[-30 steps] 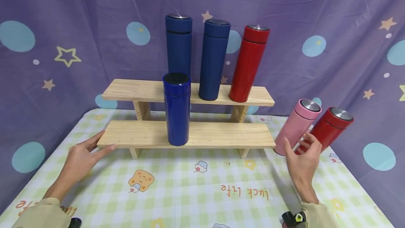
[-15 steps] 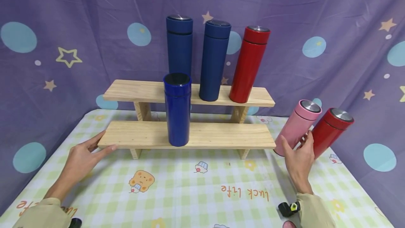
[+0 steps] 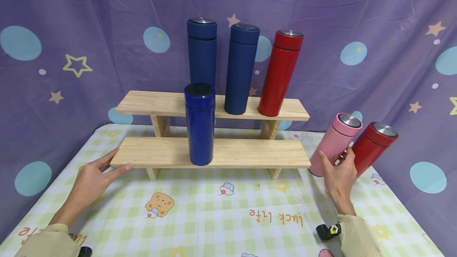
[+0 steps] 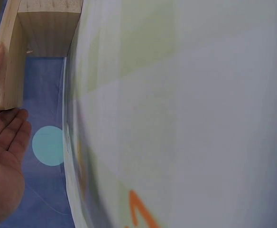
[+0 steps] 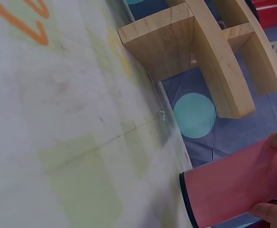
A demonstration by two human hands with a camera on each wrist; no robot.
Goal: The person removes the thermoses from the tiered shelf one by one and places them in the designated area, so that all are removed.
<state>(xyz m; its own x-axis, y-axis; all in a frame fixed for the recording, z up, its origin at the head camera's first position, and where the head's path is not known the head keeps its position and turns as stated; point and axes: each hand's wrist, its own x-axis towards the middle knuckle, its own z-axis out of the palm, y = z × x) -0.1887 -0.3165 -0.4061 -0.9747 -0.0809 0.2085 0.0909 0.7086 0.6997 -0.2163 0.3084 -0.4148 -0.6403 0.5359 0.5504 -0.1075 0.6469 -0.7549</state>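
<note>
A two-tier wooden shelf (image 3: pixel 250 153) stands mid-table. My left hand (image 3: pixel 93 177) holds the left end of its lower board, thumb along the front edge and fingers at the end; the left wrist view shows the fingers (image 4: pixel 10 130) against the board's end. At the right, my right hand (image 3: pixel 340 179) grips a pink thermos (image 3: pixel 333 142) low on its body, thumb in front and fingers on its right side. The right wrist view shows the thermos's dark base (image 5: pixel 188 199) at the tablecloth. Just right of this hand stands a red thermos (image 3: pixel 373 148), partly hidden by it.
A glossy blue thermos (image 3: pixel 201 130) stands on the lower board. On the upper board are two dark blue thermoses, one left (image 3: pixel 202 58) and one middle (image 3: pixel 242 68), and a red thermos (image 3: pixel 282 72). A checkered cloth (image 3: pixel 228 209) covers the table; a purple curtain (image 3: pixel 114 31) hangs behind.
My right hand has shifted left, its fingers moving from in front of the red thermos to between the two bottles and around the pink thermos. The left hand stays on the shelf.
</note>
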